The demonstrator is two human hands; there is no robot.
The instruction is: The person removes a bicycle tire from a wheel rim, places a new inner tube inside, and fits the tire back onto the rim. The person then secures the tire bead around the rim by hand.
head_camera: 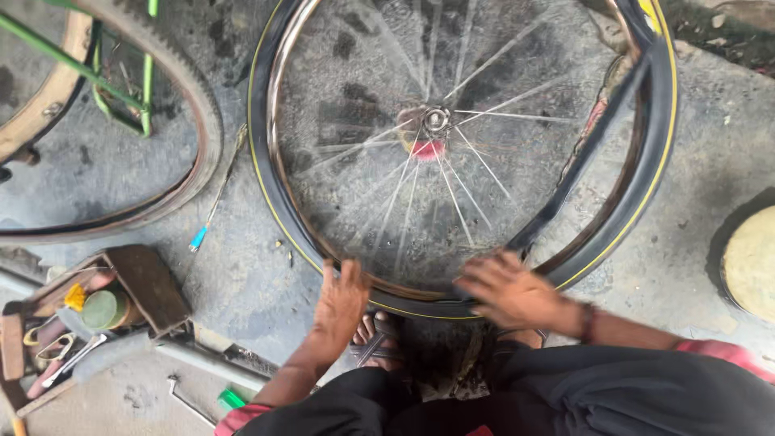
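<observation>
Wooden toolbox (121, 299) far left of the fingers, on the concrete floor (242, 274), with scissors (55, 349) and a green tin (103, 309) inside. Above it, part of a second wheel (194, 137) and a green frame (121, 89). Thin rod (216, 194) with a blue tip between that wheel and the rim. Left hand (341, 303) flat on the tyre (420, 305) at its near edge, fingers (349, 274) straight and close together, pressing rather than gripping. Spoked rim (282, 121) lying just beyond the fingers, hub (436, 121) at centre, black tyre with a yellow line partly off the rim, loose on the right side. Sandalled foot (378, 339) directly below the tyre, between the two hands. Right hand (508, 291) also on the tyre, fingers (484, 270) spread wide and blurred, laid over the rubber; cannot tell whether anything is pinched. Bead bracelet (588, 321) at that wrist. Round pale object (751, 262) far right of the fingers, cut by the edge.
</observation>
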